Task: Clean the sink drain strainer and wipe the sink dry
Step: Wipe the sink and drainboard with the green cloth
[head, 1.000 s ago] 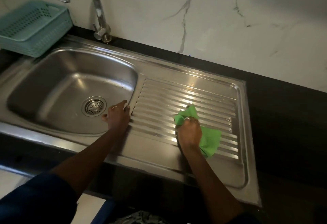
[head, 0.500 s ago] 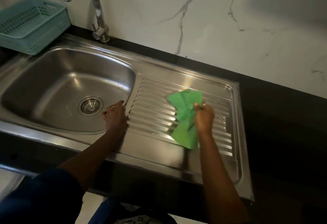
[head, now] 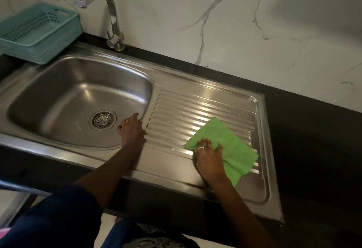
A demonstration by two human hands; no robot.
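A stainless steel sink (head: 58, 99) has a round drain strainer (head: 103, 120) seated in the bowl's floor. To the right is its ribbed draining board (head: 195, 110) with a few water drops. My right hand (head: 208, 159) presses flat on a green cloth (head: 231, 146) spread on the near right part of the board. My left hand (head: 130, 129) rests on the rim between bowl and board, fingers curled over the bowl's edge, holding nothing else.
A curved chrome tap (head: 111, 16) stands behind the bowl. A teal plastic basket (head: 37, 32) sits at the back left on the black counter (head: 303, 130). A white marble wall (head: 215, 13) rises behind.
My right hand has swept the green cloth back toward me and spread it flat on the near right of the draining board. My left hand has stayed on the rim.
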